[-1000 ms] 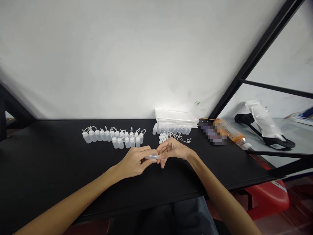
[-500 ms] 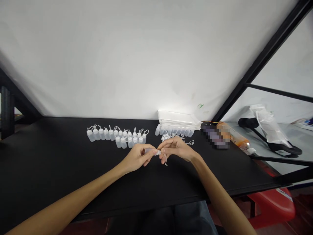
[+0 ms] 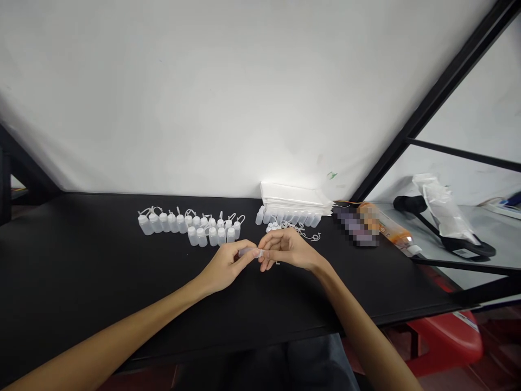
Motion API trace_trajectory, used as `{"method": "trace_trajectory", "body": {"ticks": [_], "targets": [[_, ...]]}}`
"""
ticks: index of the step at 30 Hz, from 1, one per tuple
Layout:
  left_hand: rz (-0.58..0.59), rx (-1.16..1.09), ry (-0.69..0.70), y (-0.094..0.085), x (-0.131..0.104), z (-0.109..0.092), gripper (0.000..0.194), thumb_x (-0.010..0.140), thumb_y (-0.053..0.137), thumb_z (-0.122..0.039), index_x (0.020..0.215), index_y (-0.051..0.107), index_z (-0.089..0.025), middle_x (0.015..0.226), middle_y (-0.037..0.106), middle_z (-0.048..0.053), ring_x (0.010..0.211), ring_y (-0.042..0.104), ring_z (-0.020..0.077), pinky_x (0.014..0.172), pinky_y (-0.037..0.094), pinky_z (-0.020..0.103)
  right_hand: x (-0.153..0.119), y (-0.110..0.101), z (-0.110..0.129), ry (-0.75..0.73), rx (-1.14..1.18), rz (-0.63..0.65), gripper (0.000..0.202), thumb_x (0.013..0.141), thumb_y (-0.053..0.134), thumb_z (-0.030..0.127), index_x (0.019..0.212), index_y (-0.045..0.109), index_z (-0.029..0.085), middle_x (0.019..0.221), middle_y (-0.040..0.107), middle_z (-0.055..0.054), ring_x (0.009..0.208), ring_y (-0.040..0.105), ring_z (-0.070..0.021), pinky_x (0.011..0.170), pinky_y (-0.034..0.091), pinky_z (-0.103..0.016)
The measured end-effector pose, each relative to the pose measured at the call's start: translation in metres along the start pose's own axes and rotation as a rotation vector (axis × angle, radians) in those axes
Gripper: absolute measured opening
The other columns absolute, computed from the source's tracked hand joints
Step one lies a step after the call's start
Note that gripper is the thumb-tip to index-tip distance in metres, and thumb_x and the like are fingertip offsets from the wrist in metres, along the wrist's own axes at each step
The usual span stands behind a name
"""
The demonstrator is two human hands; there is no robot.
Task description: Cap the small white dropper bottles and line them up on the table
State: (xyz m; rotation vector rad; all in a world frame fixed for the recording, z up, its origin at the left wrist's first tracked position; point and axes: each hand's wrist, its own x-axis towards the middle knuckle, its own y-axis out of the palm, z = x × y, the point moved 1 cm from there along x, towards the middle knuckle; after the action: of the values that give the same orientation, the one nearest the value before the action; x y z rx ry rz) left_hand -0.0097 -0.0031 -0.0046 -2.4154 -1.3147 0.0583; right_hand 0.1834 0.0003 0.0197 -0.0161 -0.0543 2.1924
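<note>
My left hand (image 3: 224,266) is closed around a small translucent plastic bottle (image 3: 246,252), which lies sideways above the table. At the bottle's mouth, my right hand (image 3: 287,250) pinches a white cap (image 3: 261,253); a bit of its thin strap shows below the fingers. To the left, several capped bottles (image 3: 201,237) with looped straps stand upright in rows. Behind my right hand are loose white caps with straps (image 3: 293,227). Several bottles without visible caps (image 3: 291,218) lean in a row beyond them.
A stack of white sheets or bags (image 3: 295,198) lies against the wall. On the right are a blurred-out package, an orange-labelled plastic bottle (image 3: 391,228), and a black sandal-like item (image 3: 468,247) on a grey surface. A red stool (image 3: 448,339) stands below the black table (image 3: 101,271).
My right fingers have turned around the cap, and its strap now hangs mostly hidden behind them. The camera view has shifted slightly. Both hands stay together at the bottle.
</note>
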Motion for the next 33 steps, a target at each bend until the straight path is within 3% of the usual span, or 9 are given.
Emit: {"method": "trace_trajectory", "body": {"ticks": [7,15,20,25,33], "targets": [[-0.003,0.068,0.055,-0.001,-0.001,-0.003,0.037,0.097,0.04,-0.044,0.091,0.063,-0.015,0.068,0.054,-0.001,0.053,0.038,0.0088,0.048,0.03,0.021,0.002,0.002,0.0,-0.023,-0.063,-0.033,0.031,0.071,0.079,0.034,0.087,0.065,0.011,0.067,0.069,-0.005,0.063,0.069,-0.0168,0.059,0.057,-0.028],[0.036,-0.087,0.017,-0.004,0.0,0.008,0.036,0.099,0.034,-0.043,0.1,0.058,-0.016,0.062,0.04,-0.004,0.052,0.034,0.0096,0.046,0.031,0.021,0.005,0.008,-0.009,-0.093,-0.096,-0.094,0.026,0.079,0.072,0.034,0.088,0.059,0.013,0.069,0.066,-0.003,0.061,0.069,-0.0161,0.056,0.055,-0.026],[0.004,0.073,0.119,-0.007,0.0,0.001,0.034,0.1,0.033,-0.039,0.099,0.059,-0.016,0.071,0.052,-0.001,0.057,0.043,0.0105,0.051,0.035,0.021,0.005,0.011,-0.01,-0.123,-0.025,-0.107,0.027,0.082,0.069,0.037,0.088,0.054,0.015,0.07,0.065,-0.001,0.056,0.068,-0.0148,0.053,0.056,-0.027],[-0.033,0.235,0.197,-0.008,-0.001,-0.003,0.032,0.101,0.031,-0.034,0.098,0.058,-0.017,0.078,0.059,0.0,0.071,0.053,0.0136,0.065,0.042,0.025,0.007,0.012,-0.011,-0.137,-0.007,-0.112,0.026,0.082,0.07,0.036,0.084,0.053,0.016,0.068,0.064,0.0,0.052,0.065,-0.0127,0.053,0.055,-0.027],[-0.045,0.387,0.244,-0.006,-0.003,0.001,0.022,0.1,0.034,-0.028,0.103,0.053,-0.018,0.081,0.06,0.001,0.066,0.053,0.0138,0.066,0.041,0.027,0.009,0.01,-0.015,-0.166,0.019,-0.124,0.027,0.081,0.071,0.036,0.082,0.054,0.015,0.067,0.063,0.0,0.051,0.064,-0.0121,0.052,0.055,-0.027]]}}
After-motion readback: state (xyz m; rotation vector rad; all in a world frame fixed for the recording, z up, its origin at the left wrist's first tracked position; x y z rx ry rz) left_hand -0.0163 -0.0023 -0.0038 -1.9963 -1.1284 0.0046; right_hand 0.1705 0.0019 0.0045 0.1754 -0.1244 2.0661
